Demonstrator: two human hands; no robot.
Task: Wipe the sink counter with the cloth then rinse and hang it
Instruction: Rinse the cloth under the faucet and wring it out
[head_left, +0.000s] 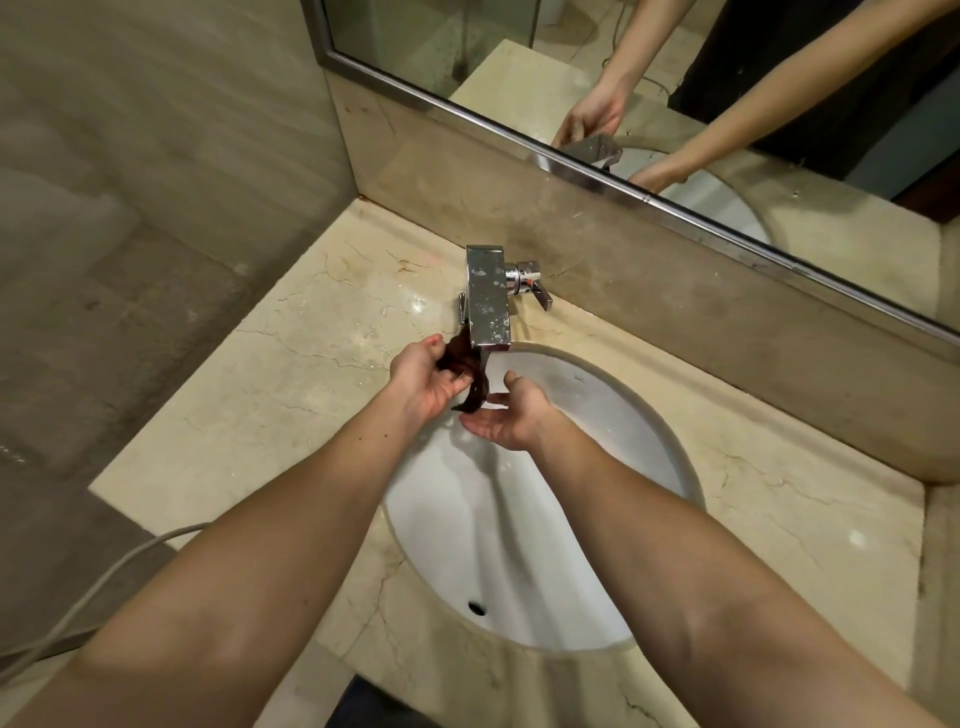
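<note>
Left grip (423, 379) holds cloth (474, 395) over sink (597, 426) rim.

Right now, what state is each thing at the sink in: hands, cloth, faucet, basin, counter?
left hand: grips the cloth.
right hand: open, palm up, below the cloth's hanging end.
cloth: bunched, dangling under the faucet.
faucet: cannot tell whether water runs.
basin: wet, water-streaked.
counter: wet glints near the faucet.

Left grip (423, 382) curled, seemingly pinching; right grip (511, 421) flat, palm up, fingers relaxed.
</note>
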